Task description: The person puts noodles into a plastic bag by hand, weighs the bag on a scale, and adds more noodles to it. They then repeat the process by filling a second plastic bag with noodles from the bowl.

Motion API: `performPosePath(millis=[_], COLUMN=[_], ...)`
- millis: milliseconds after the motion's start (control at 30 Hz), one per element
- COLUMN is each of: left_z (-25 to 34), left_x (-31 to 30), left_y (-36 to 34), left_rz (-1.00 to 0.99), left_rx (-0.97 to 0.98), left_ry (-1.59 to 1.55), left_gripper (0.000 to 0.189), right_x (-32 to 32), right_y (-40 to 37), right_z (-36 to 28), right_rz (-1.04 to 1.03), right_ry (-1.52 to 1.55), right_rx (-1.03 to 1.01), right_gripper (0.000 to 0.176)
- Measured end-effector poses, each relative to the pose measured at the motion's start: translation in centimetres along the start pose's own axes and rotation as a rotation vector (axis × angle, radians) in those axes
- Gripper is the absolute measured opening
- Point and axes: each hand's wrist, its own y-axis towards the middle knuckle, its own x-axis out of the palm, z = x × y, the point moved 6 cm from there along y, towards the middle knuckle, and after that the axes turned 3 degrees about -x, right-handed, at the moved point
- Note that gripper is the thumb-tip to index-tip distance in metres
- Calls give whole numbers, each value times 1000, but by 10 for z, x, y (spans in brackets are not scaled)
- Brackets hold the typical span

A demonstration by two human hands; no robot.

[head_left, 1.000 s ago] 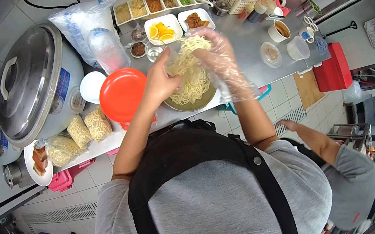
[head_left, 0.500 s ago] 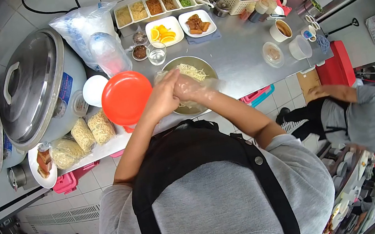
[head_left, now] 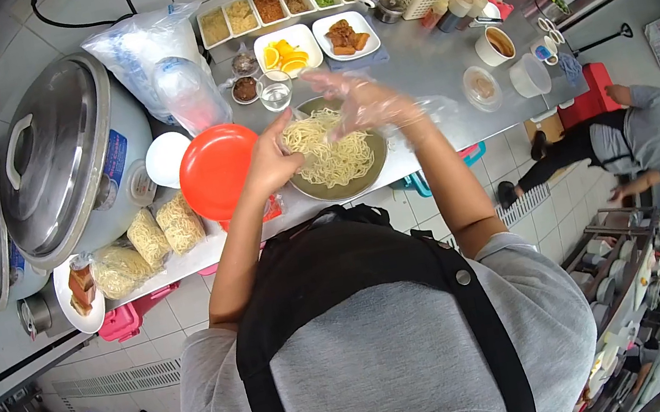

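Observation:
A metal bowl heaped with pale noodles stands at the front edge of the counter before me. My bare left hand is at the bowl's left side, thumb and fingers apart, overlapping the rim in this view. Over the far right part of the bowl is my right hand, in a loose clear plastic glove, fingers spread with nothing in them. The glove's cuff hangs baggy at the wrist. A red plate lies close to the left hand, and a glass of clear liquid stands just behind the bowl.
Orange slices and a plate of brown food chunks sit behind, before several ingredient tubs. Big lidded pots and bagged noodles fill the left. Another person is on the right, beyond the counter.
My hands were clasped together over the bowl and have come apart. The right moved back and opened; the left shifted slightly left. The noodles now show more fully. The other person changed position.

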Motion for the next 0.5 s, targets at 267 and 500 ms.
performPosePath(millis=[267, 500], left_z=[73, 154], left_x=[0, -11], left_y=[-12, -34], left_rz=[-31, -56], left_rx=[84, 296], left_ry=[-260, -348], left_gripper=[75, 67], right_x=[42, 40], right_y=[-5, -16], right_z=[34, 53], right_rz=[190, 258], right_ry=[1, 20], right_rx=[39, 209], right_gripper=[119, 70])
